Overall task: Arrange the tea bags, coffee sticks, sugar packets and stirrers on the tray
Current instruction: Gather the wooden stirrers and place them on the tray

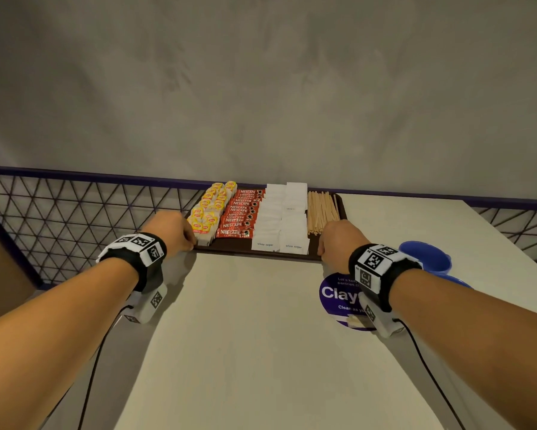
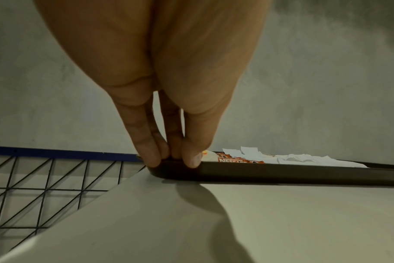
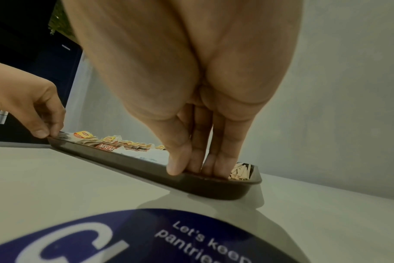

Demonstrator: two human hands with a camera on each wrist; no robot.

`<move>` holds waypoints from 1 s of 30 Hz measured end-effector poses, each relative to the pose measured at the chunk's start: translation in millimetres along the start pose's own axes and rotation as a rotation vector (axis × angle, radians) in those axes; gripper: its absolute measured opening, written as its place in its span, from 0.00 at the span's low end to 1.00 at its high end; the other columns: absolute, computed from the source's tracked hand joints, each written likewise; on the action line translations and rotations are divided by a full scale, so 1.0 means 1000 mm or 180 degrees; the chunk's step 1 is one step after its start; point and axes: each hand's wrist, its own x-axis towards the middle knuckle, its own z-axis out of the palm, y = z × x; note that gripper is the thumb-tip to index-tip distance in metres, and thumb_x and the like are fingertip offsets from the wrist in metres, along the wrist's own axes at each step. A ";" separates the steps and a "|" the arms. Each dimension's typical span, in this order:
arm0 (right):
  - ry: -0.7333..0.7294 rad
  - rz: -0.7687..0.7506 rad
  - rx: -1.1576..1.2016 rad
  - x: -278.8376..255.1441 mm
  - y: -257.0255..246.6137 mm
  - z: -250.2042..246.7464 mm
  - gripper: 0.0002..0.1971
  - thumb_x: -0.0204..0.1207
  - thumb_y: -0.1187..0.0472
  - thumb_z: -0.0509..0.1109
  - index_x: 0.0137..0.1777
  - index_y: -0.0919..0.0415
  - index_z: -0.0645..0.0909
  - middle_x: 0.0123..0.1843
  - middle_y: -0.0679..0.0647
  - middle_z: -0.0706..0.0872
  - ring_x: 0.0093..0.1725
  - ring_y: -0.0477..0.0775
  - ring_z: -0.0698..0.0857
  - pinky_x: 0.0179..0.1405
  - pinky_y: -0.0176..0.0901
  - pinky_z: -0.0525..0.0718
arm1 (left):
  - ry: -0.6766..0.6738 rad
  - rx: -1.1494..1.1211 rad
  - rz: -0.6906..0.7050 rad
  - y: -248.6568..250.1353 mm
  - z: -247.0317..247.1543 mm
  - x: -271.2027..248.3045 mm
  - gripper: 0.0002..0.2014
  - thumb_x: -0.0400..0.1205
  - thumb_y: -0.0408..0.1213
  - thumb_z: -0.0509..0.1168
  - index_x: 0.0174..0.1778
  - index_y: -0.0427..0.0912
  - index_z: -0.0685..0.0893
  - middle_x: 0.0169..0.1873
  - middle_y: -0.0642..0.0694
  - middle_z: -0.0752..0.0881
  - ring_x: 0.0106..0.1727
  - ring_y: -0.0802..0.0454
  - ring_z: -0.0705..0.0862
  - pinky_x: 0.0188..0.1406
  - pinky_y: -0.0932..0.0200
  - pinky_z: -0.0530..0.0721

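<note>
A dark brown rectangular plastic tray [image 1: 254,251] sits at the middle of the head view, on a pale beige surface [image 1: 261,336] below a grey wall. On it lie four rows, left to right in the picture: yellow-tagged tea bags [image 1: 209,209], red Nescafé coffee sticks [image 1: 240,214], white paper sugar packets [image 1: 284,218] and light wooden stirrers [image 1: 321,212].

The left hand [image 1: 172,231] holds the tray's lower left corner; in the left wrist view its fingers [image 2: 146,151] and thumb pinch the rim, so this grip is clamped on the tray. The right hand [image 1: 341,240] holds the lower right corner, its fingertips [image 3: 223,165] inside the rim just beside the stirrers' ends and the thumb outside, clamped the same way.

A round purple sticker with white lettering [image 1: 338,297] lies on the surface under the right wrist. A blue plastic cup [image 1: 428,257] stands right of that wrist. Black wire mesh [image 1: 74,218] fills the left of the frame.
</note>
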 end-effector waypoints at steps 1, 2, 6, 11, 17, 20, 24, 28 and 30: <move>0.0036 -0.0018 -0.0015 -0.003 0.001 0.000 0.15 0.86 0.63 0.69 0.69 0.67 0.84 0.67 0.62 0.87 0.67 0.61 0.86 0.64 0.47 0.83 | 0.0000 0.0016 0.0010 0.000 0.000 -0.001 0.05 0.80 0.38 0.77 0.50 0.50 0.96 0.50 0.51 0.92 0.47 0.56 0.83 0.50 0.62 0.82; 0.0106 -0.0038 0.0014 -0.008 0.001 0.001 0.13 0.85 0.64 0.68 0.66 0.65 0.85 0.64 0.62 0.88 0.64 0.62 0.87 0.62 0.49 0.84 | -0.0015 0.0050 0.0026 0.000 -0.001 -0.002 0.06 0.80 0.38 0.76 0.51 0.49 0.96 0.51 0.51 0.92 0.48 0.56 0.83 0.51 0.62 0.82; 0.0123 -0.0145 0.0193 -0.032 0.002 -0.005 0.13 0.81 0.62 0.70 0.62 0.62 0.89 0.59 0.59 0.90 0.60 0.60 0.89 0.57 0.46 0.85 | -0.0239 0.0351 0.0161 0.007 -0.010 -0.013 0.09 0.83 0.42 0.72 0.58 0.49 0.94 0.55 0.49 0.91 0.55 0.51 0.86 0.57 0.59 0.84; 0.0351 -0.0555 0.0994 -0.087 0.011 -0.038 0.09 0.84 0.56 0.73 0.60 0.54 0.90 0.57 0.46 0.90 0.56 0.48 0.86 0.56 0.37 0.79 | -0.0265 0.0243 0.0292 0.034 -0.035 -0.036 0.17 0.84 0.50 0.71 0.67 0.49 0.87 0.60 0.46 0.88 0.56 0.49 0.84 0.57 0.54 0.84; 0.0849 -0.0457 0.1606 -0.169 0.068 -0.079 0.03 0.82 0.52 0.75 0.48 0.46 0.90 0.43 0.40 0.92 0.46 0.38 0.88 0.43 0.29 0.79 | 0.0303 -0.0823 0.1094 0.119 -0.067 -0.089 0.02 0.83 0.47 0.72 0.45 0.59 0.89 0.46 0.56 0.89 0.50 0.54 0.85 0.48 0.59 0.78; 0.0793 -0.0192 0.1414 -0.189 0.103 -0.083 0.03 0.80 0.54 0.76 0.45 0.46 0.90 0.42 0.39 0.92 0.46 0.41 0.88 0.42 0.32 0.79 | 0.0260 -0.0961 0.1555 0.180 -0.074 -0.108 0.03 0.82 0.47 0.72 0.45 0.56 0.91 0.39 0.62 0.87 0.42 0.63 0.85 0.38 0.73 0.74; 0.0244 0.0122 0.0590 -0.197 0.136 -0.068 0.14 0.76 0.48 0.79 0.60 0.48 0.88 0.57 0.44 0.89 0.54 0.48 0.87 0.54 0.40 0.83 | 0.0052 -0.0798 0.2116 0.256 -0.060 -0.115 0.09 0.85 0.46 0.70 0.57 0.49 0.92 0.49 0.52 0.91 0.45 0.57 0.84 0.44 0.65 0.74; -0.0012 0.0185 0.0333 -0.198 0.154 -0.048 0.29 0.72 0.40 0.81 0.70 0.53 0.83 0.62 0.50 0.85 0.58 0.52 0.85 0.56 0.43 0.83 | -0.0441 -0.0555 0.2283 0.310 -0.029 -0.111 0.15 0.88 0.42 0.65 0.71 0.48 0.85 0.64 0.48 0.87 0.60 0.49 0.85 0.57 0.58 0.79; -0.0009 0.0215 0.0420 -0.197 0.160 -0.041 0.31 0.70 0.39 0.82 0.69 0.54 0.83 0.59 0.50 0.85 0.55 0.52 0.84 0.52 0.41 0.80 | -0.0553 -0.0492 0.2289 0.327 -0.017 -0.108 0.18 0.88 0.38 0.65 0.74 0.49 0.83 0.68 0.46 0.85 0.64 0.45 0.84 0.61 0.53 0.81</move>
